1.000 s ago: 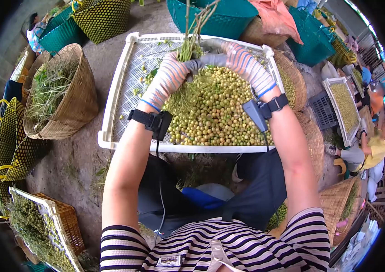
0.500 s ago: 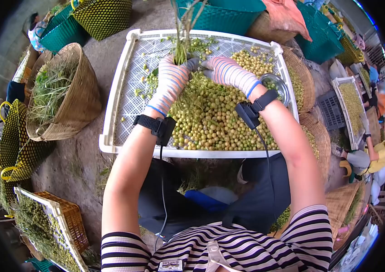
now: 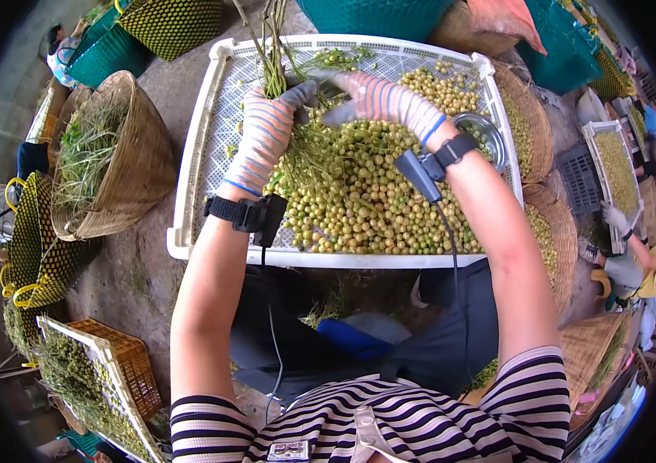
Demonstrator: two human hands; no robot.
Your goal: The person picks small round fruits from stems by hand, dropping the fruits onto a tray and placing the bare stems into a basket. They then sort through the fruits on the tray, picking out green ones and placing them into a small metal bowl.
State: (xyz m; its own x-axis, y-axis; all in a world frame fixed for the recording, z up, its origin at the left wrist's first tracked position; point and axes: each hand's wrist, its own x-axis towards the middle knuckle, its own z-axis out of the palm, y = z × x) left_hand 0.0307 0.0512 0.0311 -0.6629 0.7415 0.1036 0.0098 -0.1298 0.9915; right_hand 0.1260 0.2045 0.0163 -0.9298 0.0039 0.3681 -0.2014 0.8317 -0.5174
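Observation:
My left hand (image 3: 266, 123), in a striped glove with grey fingertips, is closed around a bunch of thin stems (image 3: 272, 65). The bare stem ends stick up above the fist, and the leafy twigs hang below it over the fruit. Just right of it is my right hand (image 3: 374, 100), gloved alike, its thumb and fingers apart and somewhat blurred; I see nothing held in it. Beneath both hands, small round yellow-green fruits (image 3: 374, 201) are heaped in a white plastic mesh tray (image 3: 343, 261) lying across my lap. A metal bowl (image 3: 502, 147) sits at the tray's right side.
A wicker basket of cut stalks (image 3: 123, 170) stands to the left. Below it is a tilted crate (image 3: 123, 359) with fruit bunches. Round baskets of fruit (image 3: 555, 239) adjoin the tray's right edge. Teal baskets (image 3: 378, 19) stand beyond it. Other people work at far right.
My left hand has moved left with the stems, away from my right hand. My right hand's fingers have spread apart. The view has shifted slightly.

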